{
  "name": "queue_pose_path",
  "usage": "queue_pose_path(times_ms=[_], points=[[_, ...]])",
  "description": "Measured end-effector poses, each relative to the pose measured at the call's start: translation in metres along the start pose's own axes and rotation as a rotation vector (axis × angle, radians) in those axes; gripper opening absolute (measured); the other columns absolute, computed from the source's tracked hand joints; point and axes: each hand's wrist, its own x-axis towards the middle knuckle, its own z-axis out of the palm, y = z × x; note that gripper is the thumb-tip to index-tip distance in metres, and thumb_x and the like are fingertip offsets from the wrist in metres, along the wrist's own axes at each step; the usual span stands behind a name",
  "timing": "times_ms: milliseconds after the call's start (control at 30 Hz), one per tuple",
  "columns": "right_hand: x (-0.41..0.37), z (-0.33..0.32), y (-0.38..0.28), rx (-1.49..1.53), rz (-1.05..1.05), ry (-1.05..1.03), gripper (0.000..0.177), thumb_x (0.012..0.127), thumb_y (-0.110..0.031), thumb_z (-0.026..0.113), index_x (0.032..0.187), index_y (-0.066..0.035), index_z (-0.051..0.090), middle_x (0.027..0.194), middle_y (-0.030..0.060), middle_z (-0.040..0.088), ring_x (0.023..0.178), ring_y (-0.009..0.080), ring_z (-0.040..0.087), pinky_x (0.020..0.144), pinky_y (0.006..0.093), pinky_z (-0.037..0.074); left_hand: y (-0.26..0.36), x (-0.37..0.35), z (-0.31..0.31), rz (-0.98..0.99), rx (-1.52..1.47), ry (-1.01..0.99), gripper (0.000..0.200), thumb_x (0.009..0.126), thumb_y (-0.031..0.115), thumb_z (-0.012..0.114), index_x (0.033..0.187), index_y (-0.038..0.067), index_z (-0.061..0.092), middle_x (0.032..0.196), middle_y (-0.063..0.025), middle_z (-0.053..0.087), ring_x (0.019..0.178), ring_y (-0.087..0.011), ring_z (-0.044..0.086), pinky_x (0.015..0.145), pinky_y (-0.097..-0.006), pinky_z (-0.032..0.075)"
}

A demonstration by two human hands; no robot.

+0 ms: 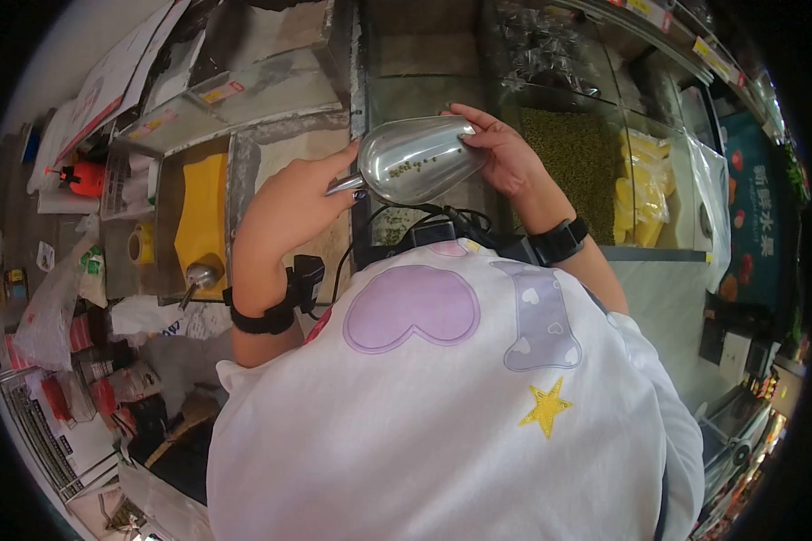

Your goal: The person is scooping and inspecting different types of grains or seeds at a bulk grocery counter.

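My left hand [289,200] is closed round the short handle of a shiny metal scoop [406,185], held level over the bins in front of me. Several small green beans [412,168] lie in its bowl. At the scoop's mouth on the right is my right hand [505,155], its thumb against the lip and its other fingers at the far edge, partly hidden. Under the scoop, a bin bottom with scattered green grains [400,223] shows in part. Just right of my right hand is a bin full of small green beans [568,153].
Clear-walled bins surround my hands. One holds yellow packets [645,185]; another, at left, has a yellow sheet [200,221] and a second metal scoop [200,277]. Black cables [433,212] hang near my chest. A red spray bottle [83,178] stands far left.
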Motion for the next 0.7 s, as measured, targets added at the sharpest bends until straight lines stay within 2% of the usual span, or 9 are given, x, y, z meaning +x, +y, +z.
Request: queue_pose_path(times_ms=[100,200,333,433,500,533,600,633,700], points=[[0.003,-0.003,0.002,-0.039,0.001,0.007,0.041,0.080,0.011,0.044,0.118,0.000,0.052,0.116,0.0124,0.058,0.104,0.0206,0.057,0.089,0.0297,0.047,-0.002,-0.001,-0.001,-0.019,-0.031,-0.022,0.059,0.073,0.015,0.060,0.130,0.019,0.045,0.089,-0.0212,0.061,0.081,-0.0362,0.059,0.069,-0.0378,0.046],[0.003,-0.005,0.001,-0.045,-0.011,-0.036,0.042,0.080,0.010,0.047,0.121,0.002,0.050,0.119,0.0148,0.055,0.105,0.0215,0.056,0.093,0.0301,0.045,-0.003,-0.004,0.000,-0.002,-0.061,-0.009,0.060,0.073,0.015,0.060,0.130,0.019,0.044,0.090,-0.0219,0.060,0.081,-0.0361,0.059,0.071,-0.0374,0.046],[0.002,-0.004,0.001,-0.029,-0.039,-0.058,0.040,0.082,0.008,0.046,0.121,0.002,0.049,0.120,0.0156,0.054,0.105,0.0217,0.056,0.093,0.0304,0.045,-0.003,-0.004,-0.001,-0.032,-0.055,-0.020,0.059,0.073,0.013,0.060,0.131,0.017,0.044,0.092,-0.0227,0.060,0.082,-0.0370,0.058,0.072,-0.0367,0.046],[0.000,0.001,-0.001,0.001,-0.028,-0.011,0.036,0.085,0.005,0.043,0.121,0.003,0.048,0.122,0.0165,0.054,0.106,0.0226,0.056,0.094,0.0314,0.045,-0.010,-0.002,0.003,0.036,-0.135,-0.010,0.060,0.073,0.010,0.061,0.131,0.012,0.043,0.088,-0.0232,0.060,0.075,-0.0346,0.058,0.070,-0.0339,0.046],[-0.001,0.005,-0.002,-0.026,-0.073,0.070,0.035,0.089,0.002,0.037,0.122,0.002,0.047,0.117,0.0152,0.057,0.106,0.0231,0.056,0.093,0.0316,0.043,-0.015,0.001,0.008,0.008,-0.211,-0.029,0.062,0.073,0.007,0.061,0.132,0.008,0.041,0.081,-0.0205,0.061,0.067,-0.0252,0.057,0.067,-0.0304,0.044],[-0.002,0.005,-0.002,-0.025,-0.074,0.069,0.035,0.089,0.002,0.037,0.122,0.002,0.047,0.117,0.0152,0.057,0.106,0.0231,0.056,0.093,0.0316,0.043,-0.020,0.004,0.014,0.008,-0.210,-0.029,0.062,0.073,0.007,0.061,0.132,0.008,0.041,0.081,-0.0205,0.061,0.067,-0.0252,0.057,0.067,-0.0304,0.044],[-0.002,0.006,-0.003,0.013,-0.103,0.187,0.035,0.091,0.001,0.034,0.123,0.002,0.046,0.122,0.0156,0.054,0.111,0.0237,0.053,0.096,0.0347,0.039,-0.029,0.011,0.028,0.013,-0.388,-0.047,0.064,0.074,0.006,0.061,0.134,0.008,0.039,0.074,-0.0150,0.059,0.064,-0.0161,0.052,0.065,-0.0282,0.043],[0.000,0.002,-0.001,0.014,-0.104,0.187,0.035,0.091,0.001,0.034,0.123,0.002,0.046,0.122,0.0156,0.054,0.111,0.0237,0.053,0.096,0.0347,0.039,-0.031,0.012,0.032,0.014,-0.387,-0.047,0.064,0.074,0.006,0.061,0.134,0.008,0.039,0.074,-0.0150,0.059,0.064,-0.0161,0.052,0.065,-0.0282,0.043],[0.004,-0.009,0.005,0.072,-0.099,0.337,0.035,0.093,-0.008,0.034,0.125,0.001,0.045,0.123,0.0150,0.053,0.112,0.0241,0.050,0.098,0.0382,0.035,-0.033,0.014,0.039,-0.014,-0.422,-0.083,0.064,0.075,0.004,0.060,0.135,0.009,0.038,0.072,-0.0111,0.059,0.066,-0.0128,0.052,0.065,-0.0276,0.043]])
